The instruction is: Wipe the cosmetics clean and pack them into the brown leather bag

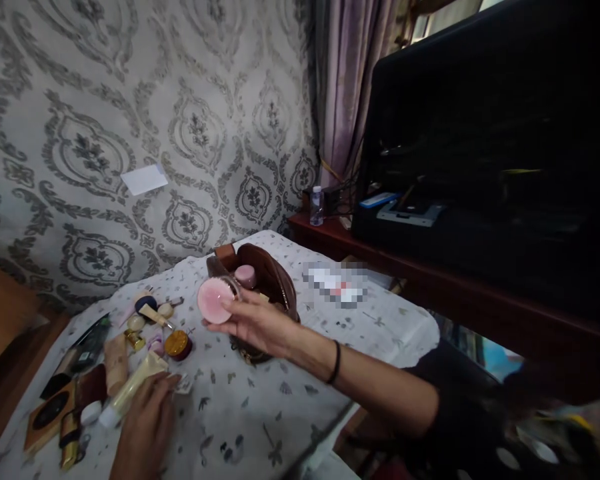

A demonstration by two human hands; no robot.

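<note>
A round pink cosmetic jar (216, 300) is held in my right hand (260, 323), its wide pink face turned toward the left. Behind and below that hand stands a brown bag (275, 267), its top open, with another pink jar (245, 276) inside. My left hand (147, 417) rests low over the table, slightly blurred, its fingers loosely stretched. Beside it lies a cream tube (139, 385) with a white cap. A small whitish item (183, 385) is at its fingertips; whether they touch it, I cannot tell. A gold-lidded jar (179, 345) stands just beyond.
Several cosmetics, among them a gold-capped bottle (70, 437) and a compact (50, 412), crowd the left of the cloth-covered table (260, 427). A pixelated item (335, 283) lies right of the bag. Behind are a clear bottle (317, 207) and a large black screen (480, 133).
</note>
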